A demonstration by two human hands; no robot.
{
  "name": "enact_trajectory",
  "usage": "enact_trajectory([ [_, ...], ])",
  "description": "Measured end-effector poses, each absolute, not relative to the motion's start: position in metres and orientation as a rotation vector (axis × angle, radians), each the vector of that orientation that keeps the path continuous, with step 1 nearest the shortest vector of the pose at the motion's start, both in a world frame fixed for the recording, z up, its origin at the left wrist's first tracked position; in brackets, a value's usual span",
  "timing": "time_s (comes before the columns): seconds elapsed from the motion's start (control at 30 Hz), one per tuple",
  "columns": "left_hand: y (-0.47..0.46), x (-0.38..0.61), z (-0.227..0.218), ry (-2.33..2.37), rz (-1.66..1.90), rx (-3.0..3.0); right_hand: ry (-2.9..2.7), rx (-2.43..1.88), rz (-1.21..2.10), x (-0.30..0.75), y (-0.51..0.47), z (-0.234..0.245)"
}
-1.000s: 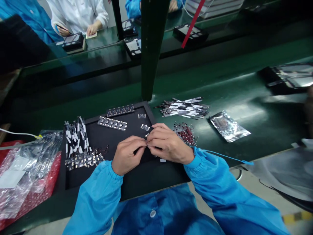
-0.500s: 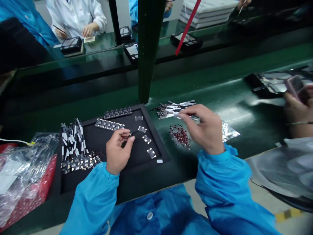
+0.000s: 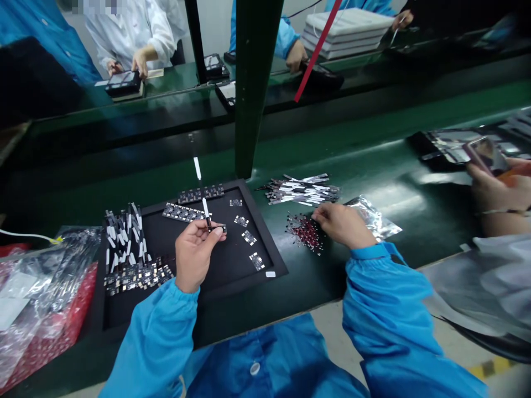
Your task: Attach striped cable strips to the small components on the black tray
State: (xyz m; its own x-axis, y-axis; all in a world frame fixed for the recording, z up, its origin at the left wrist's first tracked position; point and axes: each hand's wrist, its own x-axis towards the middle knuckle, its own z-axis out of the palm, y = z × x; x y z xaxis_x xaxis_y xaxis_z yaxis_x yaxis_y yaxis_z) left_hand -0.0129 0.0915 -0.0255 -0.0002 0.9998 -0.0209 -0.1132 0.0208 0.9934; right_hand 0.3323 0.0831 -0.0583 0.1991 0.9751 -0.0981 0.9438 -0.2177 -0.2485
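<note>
The head-worn camera looks forward and down, close above the black tray (image 3: pixel 222 271), reaching the far bench (image 3: pixel 176 80).

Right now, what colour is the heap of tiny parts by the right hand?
The heap of tiny parts is dark red, black and whitish, in the head view.

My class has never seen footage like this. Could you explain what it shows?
No machine here: these are a person's two bare hands, seen by one camera worn on the head, looking forward and down. The left hand pinches a thin strip and a small board over a black tray holding other boards and other strips. The right hand is at the edge of a pile of reddish parts; whether it holds one, I cannot tell. On the green bench nearby lie a strip pile and a silver bag.
</note>
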Motion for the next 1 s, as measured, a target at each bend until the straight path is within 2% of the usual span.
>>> enact_trajectory([
  [0.13, 0.091, -0.012, -0.024, 1.121, 1.246, 1.103, -1.829, -2.182, 0.33, 0.338, 0.078, -0.059],
  [0.27, 0.09, -0.012, -0.024, 1.135, 1.296, 1.142, -1.51, -1.881, 0.407, 0.345, 0.071, -0.053],
  [0.37, 0.089, -0.013, -0.025, 1.145, 1.299, 1.287, -1.312, -1.606, 0.518, 0.334, 0.069, -0.04],
  [0.47, 0.086, -0.013, -0.027, 1.156, 1.229, 1.496, -1.348, -1.466, 0.536, 0.299, 0.068, -0.021],
  [0.53, 0.083, -0.012, -0.026, 1.158, 1.208, 1.597, -1.476, -1.362, 0.679, 0.267, 0.067, -0.011],
  [0.67, 0.077, -0.008, -0.018, 1.073, 1.175, 1.813, -1.468, -1.045, 1.253, 0.211, 0.068, -0.005],
  [0.73, 0.075, -0.007, -0.013, 0.975, 1.149, 1.873, -1.404, -0.964, 1.435, 0.195, 0.069, -0.008],
  [1.0, 0.073, -0.006, -0.013, 0.914, 1.133, 1.857, -1.268, -0.957, 1.614, 0.191, 0.076, -0.018],
])
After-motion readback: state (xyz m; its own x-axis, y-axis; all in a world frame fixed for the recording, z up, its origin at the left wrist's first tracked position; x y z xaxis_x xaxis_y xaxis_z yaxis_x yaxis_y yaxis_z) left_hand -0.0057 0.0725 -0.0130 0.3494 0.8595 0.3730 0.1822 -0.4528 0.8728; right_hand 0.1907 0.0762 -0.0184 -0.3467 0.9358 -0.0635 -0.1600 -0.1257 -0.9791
